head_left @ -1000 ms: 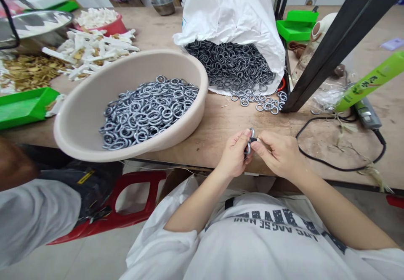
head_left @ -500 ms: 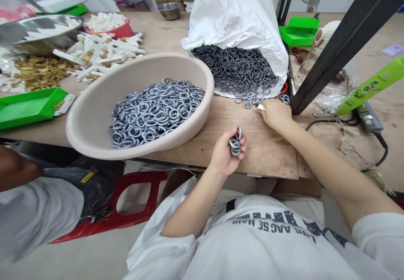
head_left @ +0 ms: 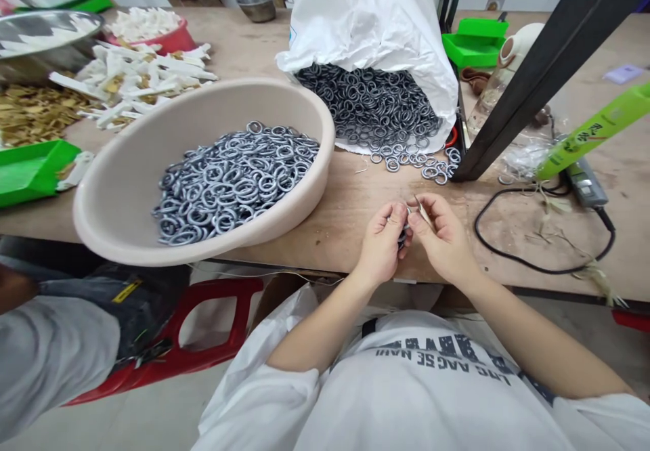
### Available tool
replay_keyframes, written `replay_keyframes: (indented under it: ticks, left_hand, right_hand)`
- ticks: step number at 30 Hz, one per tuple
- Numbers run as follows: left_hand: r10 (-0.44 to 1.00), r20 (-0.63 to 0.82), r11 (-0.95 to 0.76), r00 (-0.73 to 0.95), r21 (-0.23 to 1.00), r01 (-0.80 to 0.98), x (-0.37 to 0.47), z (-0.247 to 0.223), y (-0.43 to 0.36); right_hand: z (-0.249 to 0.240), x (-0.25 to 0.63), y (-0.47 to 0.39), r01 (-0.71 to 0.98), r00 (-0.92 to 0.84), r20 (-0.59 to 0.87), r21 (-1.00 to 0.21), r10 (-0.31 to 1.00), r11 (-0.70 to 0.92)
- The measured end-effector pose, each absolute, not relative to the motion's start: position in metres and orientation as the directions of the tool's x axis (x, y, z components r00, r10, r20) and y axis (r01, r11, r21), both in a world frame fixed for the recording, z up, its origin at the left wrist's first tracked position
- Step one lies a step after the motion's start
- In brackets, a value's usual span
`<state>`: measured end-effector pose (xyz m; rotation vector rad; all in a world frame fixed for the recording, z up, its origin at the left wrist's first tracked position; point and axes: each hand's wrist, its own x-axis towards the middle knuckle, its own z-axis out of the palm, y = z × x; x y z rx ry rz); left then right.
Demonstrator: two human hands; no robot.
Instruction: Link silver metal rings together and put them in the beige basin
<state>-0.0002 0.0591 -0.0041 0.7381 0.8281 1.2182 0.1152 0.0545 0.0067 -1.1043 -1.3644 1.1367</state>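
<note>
Near the table's front edge my left hand (head_left: 382, 244) is closed around several grey rings, mostly hidden by its fingers. My right hand (head_left: 443, 238) meets it at the fingertips and pinches a small pale tool (head_left: 423, 214) with a thin dark tip. To the left, a wide beige basin (head_left: 116, 160) holds a heap of grey rings (head_left: 238, 180). Behind the hands lies a white sack (head_left: 365, 24) on its side, with dark rings (head_left: 376, 102) in its mouth and loose rings (head_left: 431, 165) spilled in front.
A black post (head_left: 528, 72) rises right of the sack, beside a black cable (head_left: 482, 214) and a green packet (head_left: 594, 133). White pieces (head_left: 137, 82), a metal bowl (head_left: 76, 48) and a green tray (head_left: 35, 170) stand left. Another person's sleeve (head_left: 61, 342) shows lower left.
My right hand has come back from the loose rings to my left hand, still with the pale tool. My left hand has closed more over its rings. The view has shifted slightly right.
</note>
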Motion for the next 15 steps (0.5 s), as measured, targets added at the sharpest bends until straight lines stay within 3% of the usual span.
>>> replay_keyframes:
  ticks: [6,11,15]
  left_hand:
    - [0.956,-0.146,0.27,0.254,0.778,-0.568,-0.004,0.001,0.057]
    - [0.959,-0.19,0.28,0.212,0.762,-0.585,-0.004,0.004,0.055]
    - [0.959,-0.182,0.276,0.216,0.768,-0.577,-0.004,0.003,0.054]
  right_hand:
    - [0.013,0.134,0.065,0.242,-0.133,0.28,-0.921,0.951,0.305]
    - [0.026,0.143,0.051,0.526,-0.372,0.41,-0.646,0.833,0.553]
    - [0.029,0.144,0.042,0.598,-0.413,0.408,-0.553,0.814,0.581]
